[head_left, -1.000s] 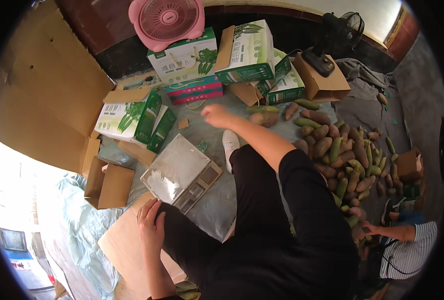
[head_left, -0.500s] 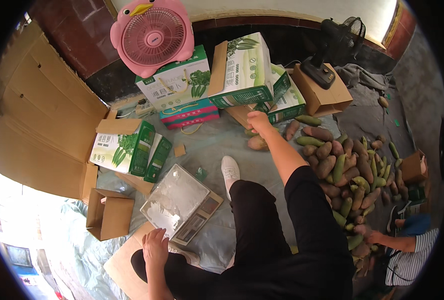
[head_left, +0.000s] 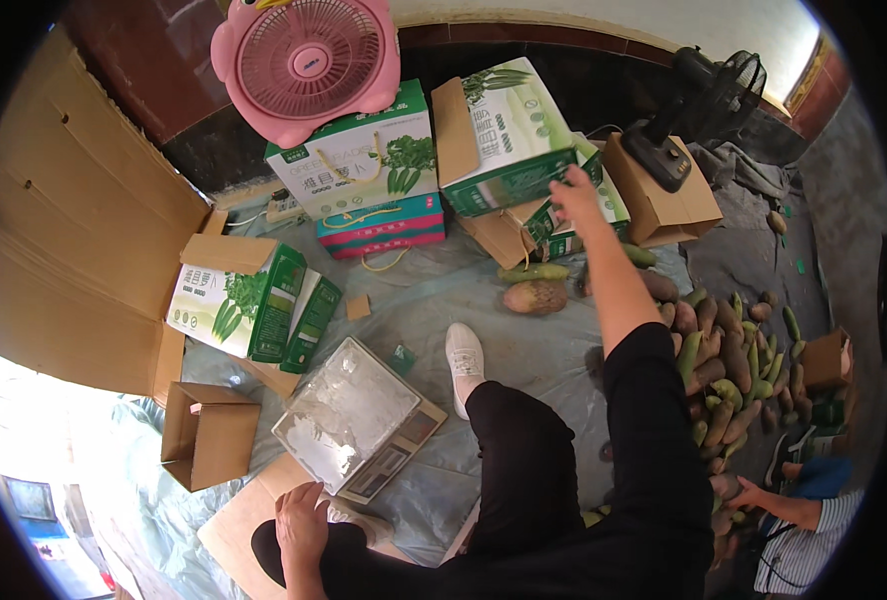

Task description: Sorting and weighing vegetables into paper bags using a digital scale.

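My right hand (head_left: 576, 197) reaches forward, its fingers spread at the lower right corner of a large green-and-white carton (head_left: 509, 130). Whether the fingertips touch the carton I cannot tell. That carton leans over another green-and-white carton (head_left: 609, 200), and its brown flap hangs open. Below my right hand lie a long green radish (head_left: 534, 272) and a thick brownish root (head_left: 536, 297). My left hand (head_left: 302, 520) rests on my left knee, fingers stretched out and holding nothing. Just beyond it stands a flat scale (head_left: 349, 415) with a shiny, worn plate.
A pile of green and brownish roots (head_left: 729, 370) spreads to my right; another person's hand (head_left: 749, 495) is at its near end. A pink fan (head_left: 309, 65) stands on a carton, a black fan (head_left: 659, 160) on a brown box. Cartons (head_left: 234, 300) and an open brown box (head_left: 214, 435) stand left.
My right hand has moved from above the roots on the floor to the large carton's corner, rightward and up. My left hand stays on my knee. The view has shifted slightly.
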`<move>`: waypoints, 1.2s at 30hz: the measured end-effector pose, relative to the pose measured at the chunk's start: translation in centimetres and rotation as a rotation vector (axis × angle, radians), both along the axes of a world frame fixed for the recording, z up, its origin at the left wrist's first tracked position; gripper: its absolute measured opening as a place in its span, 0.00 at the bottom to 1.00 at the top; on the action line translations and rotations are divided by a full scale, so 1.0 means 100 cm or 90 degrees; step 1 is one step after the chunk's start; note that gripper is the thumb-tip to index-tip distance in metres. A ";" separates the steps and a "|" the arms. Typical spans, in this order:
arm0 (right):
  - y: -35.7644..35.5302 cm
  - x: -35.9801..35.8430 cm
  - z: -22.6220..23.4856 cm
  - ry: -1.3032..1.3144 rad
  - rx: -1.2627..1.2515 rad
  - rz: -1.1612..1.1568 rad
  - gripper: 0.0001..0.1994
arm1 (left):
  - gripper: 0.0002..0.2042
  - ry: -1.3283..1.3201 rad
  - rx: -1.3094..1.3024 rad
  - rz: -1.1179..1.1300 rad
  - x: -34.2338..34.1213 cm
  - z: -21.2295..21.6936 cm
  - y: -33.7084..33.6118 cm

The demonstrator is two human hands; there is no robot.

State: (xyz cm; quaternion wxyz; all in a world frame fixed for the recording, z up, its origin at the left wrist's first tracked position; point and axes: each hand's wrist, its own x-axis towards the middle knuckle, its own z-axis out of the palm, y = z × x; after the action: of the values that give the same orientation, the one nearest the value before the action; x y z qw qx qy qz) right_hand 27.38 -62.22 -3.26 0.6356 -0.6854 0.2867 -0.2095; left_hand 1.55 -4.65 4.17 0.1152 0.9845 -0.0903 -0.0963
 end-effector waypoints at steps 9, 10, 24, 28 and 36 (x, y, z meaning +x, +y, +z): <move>0.054 0.009 0.004 -0.138 -0.712 0.019 0.22 | 0.15 0.030 -0.001 0.024 0.010 0.000 -0.003; 0.079 0.008 0.009 -0.078 -0.742 0.073 0.20 | 0.15 0.029 -0.009 0.009 0.011 -0.001 -0.003; 0.137 0.081 -0.023 0.393 -1.215 0.269 0.18 | 0.15 0.084 -0.018 0.032 0.021 -0.003 0.000; 0.131 0.073 -0.010 0.418 -1.169 0.184 0.22 | 0.15 0.082 -0.030 0.032 0.022 -0.002 0.000; 0.069 0.027 0.045 0.317 -1.051 -0.001 0.28 | 0.14 0.080 -0.024 0.040 0.015 0.001 -0.001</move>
State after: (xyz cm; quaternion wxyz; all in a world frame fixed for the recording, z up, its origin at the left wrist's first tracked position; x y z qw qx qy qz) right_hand 30.08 -55.35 1.23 -0.1477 -0.9539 0.1742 -0.1949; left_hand 3.08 -4.74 4.32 0.1420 0.9765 -0.0539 -0.1529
